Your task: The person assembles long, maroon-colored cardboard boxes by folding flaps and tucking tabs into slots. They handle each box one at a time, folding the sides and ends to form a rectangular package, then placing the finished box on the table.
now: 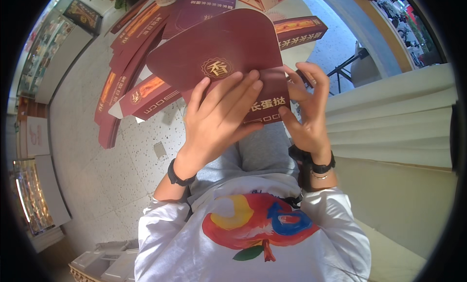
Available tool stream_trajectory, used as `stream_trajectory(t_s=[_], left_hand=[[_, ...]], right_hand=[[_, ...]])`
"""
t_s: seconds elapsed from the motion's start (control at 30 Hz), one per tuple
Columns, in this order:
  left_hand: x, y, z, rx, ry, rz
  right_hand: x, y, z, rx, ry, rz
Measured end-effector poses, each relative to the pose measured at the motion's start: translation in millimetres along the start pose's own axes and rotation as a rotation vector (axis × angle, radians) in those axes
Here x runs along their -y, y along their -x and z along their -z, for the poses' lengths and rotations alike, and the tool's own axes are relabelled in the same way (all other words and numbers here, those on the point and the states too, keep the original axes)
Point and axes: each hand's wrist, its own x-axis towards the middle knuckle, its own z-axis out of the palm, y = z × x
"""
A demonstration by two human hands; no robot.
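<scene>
White sleeves (158,238), black wristbands (180,179)

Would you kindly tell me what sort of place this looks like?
Probably a bakery or snack shop: a glass case and a lit cabinet stand at left, and long maroon boxes picturing food lie ahead.

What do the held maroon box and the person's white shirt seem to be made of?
Box: probably thin cardboard, smooth and satiny, judging by its stiff, flat flap and soft sheen. Shirt: seemingly soft, matte cloth, since it wrinkles loosely.
</scene>
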Motion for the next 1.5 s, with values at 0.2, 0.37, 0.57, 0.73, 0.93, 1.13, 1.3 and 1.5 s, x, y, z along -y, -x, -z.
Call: stream_trajectory(t_s=[0.2,0.37,0.57,0.73,0.93,1.13,1.3,1.5], left_hand=[[-4,0,2,-0.155,0.204,0.021],[-5,2,-3,-0.232,0.445,0.105],[-2,6,-6,-0.178,0.592,0.310],[-2,6,1,-0.094,0.586,0.377],[21,18,13,-0.193,0.398,0.127],[31,23,15,-0.281,0.465,0.132],[31,20,24,-0.251,0.311,0.120],[16,14,31,-0.182,0.437,0.181]], right_hand=[[-1,3,-8,-0.116,-0.067,0.070],[-7,-5,-14,-0.226,-0.099,0.278],[14,-13,-3,-0.028,0.141,0.143],[14,-18,2,0.086,0.220,0.047],[15,-13,12,-0.126,-0.248,-0.055],[9,-13,9,-0.088,-0.276,-0.003],[13,-20,22,-0.180,0.395,0.142],[27,-43,9,0.191,0.414,0.420]])
